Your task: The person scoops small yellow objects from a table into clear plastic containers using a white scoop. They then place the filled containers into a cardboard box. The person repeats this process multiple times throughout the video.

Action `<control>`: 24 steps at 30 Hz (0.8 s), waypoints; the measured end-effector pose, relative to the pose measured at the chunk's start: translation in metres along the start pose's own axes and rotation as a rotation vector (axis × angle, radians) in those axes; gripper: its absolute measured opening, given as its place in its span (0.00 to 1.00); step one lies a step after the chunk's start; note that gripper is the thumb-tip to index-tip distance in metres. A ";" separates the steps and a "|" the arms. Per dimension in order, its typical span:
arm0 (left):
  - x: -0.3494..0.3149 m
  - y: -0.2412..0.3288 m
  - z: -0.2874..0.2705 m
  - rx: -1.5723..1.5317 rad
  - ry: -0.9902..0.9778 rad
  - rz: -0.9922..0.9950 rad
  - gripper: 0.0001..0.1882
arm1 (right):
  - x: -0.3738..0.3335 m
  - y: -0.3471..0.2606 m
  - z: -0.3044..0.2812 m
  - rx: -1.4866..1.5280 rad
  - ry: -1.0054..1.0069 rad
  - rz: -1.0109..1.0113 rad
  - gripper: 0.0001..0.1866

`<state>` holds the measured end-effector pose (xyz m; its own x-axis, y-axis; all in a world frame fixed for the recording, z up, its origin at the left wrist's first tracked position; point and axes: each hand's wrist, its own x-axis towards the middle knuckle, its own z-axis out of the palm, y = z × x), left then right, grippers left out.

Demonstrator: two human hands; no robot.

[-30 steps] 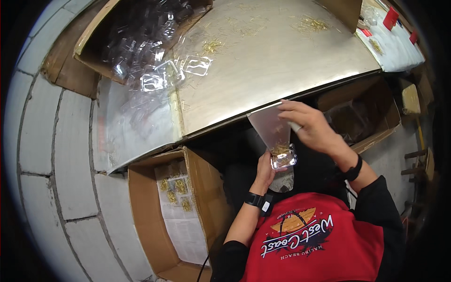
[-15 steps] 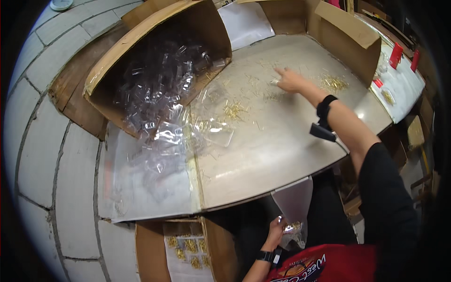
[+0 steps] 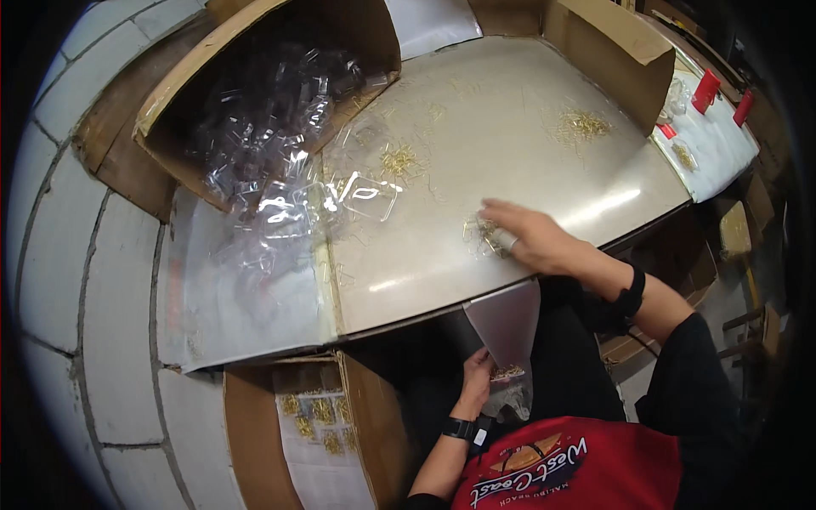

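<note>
My right hand lies on the metal tabletop near its front edge, fingers stretched out and slightly blurred. Against its fingertips is a small heap of thin gold-coloured metal pins. Below the edge, my left hand is closed on a clear plastic container, its fingers partly hidden. Gold pieces show in the container's upper part. It sits under the narrow end of a grey metal chute that hangs from the table edge.
A tipped cardboard box spills clear plastic cases at the left. Gold piles lie farther back. A lower carton holds several filled packs. Red cylinders stand on a white surface at right.
My right hand has come from the far part of the table toward the front edge, bringing a heap of pins. My left hand still holds the container under the chute. The view has shifted.
</note>
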<state>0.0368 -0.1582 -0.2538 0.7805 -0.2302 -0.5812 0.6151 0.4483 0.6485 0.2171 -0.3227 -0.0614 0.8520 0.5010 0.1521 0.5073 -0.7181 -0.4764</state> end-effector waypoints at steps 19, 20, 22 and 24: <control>-0.018 -0.005 0.024 -0.105 -0.066 0.012 0.19 | -0.140 -0.071 0.038 0.050 0.147 -0.165 0.24; -0.025 0.003 0.030 -0.058 -0.085 -0.027 0.19 | -0.154 -0.067 0.034 0.090 0.144 -0.135 0.24; -0.023 -0.008 0.019 -0.070 -0.123 -0.049 0.24 | -0.173 -0.057 0.029 0.148 0.145 -0.071 0.21; -0.026 -0.013 0.011 -0.077 -0.130 -0.087 0.24 | -0.187 -0.047 0.028 0.206 0.103 0.010 0.18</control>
<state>0.0099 -0.1674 -0.2420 0.7357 -0.3782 -0.5618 0.6744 0.4855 0.5563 0.0306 -0.3690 -0.0918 0.8711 0.4344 0.2292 0.4705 -0.6039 -0.6434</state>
